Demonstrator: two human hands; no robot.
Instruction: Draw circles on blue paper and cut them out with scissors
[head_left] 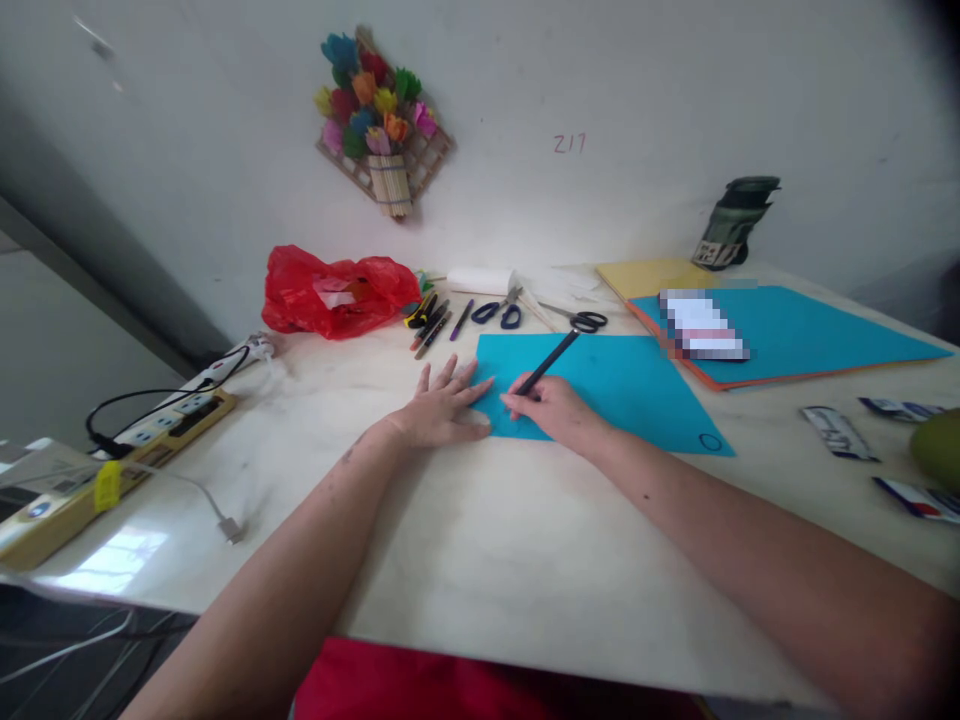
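A sheet of blue paper (615, 385) lies flat on the table, with a small dark circle (709, 441) drawn near its lower right corner. My left hand (446, 408) rests with fingers spread over the sheet's left edge, partly on the tabletop. In my right hand (553, 405) a black marker (550, 362) is gripped, slanting up to the right. The marker's lower end is hidden by my fingers, so I cannot tell whether it touches the paper.
Behind the sheet lie several pens (433, 330), blue-handled scissors (498, 312), black-handled scissors (589, 321) and a red plastic bag (337, 292). Right are stacked coloured papers (817, 330) under a phone (705, 325), and a green bottle (739, 222). Left is a power strip (150, 435).
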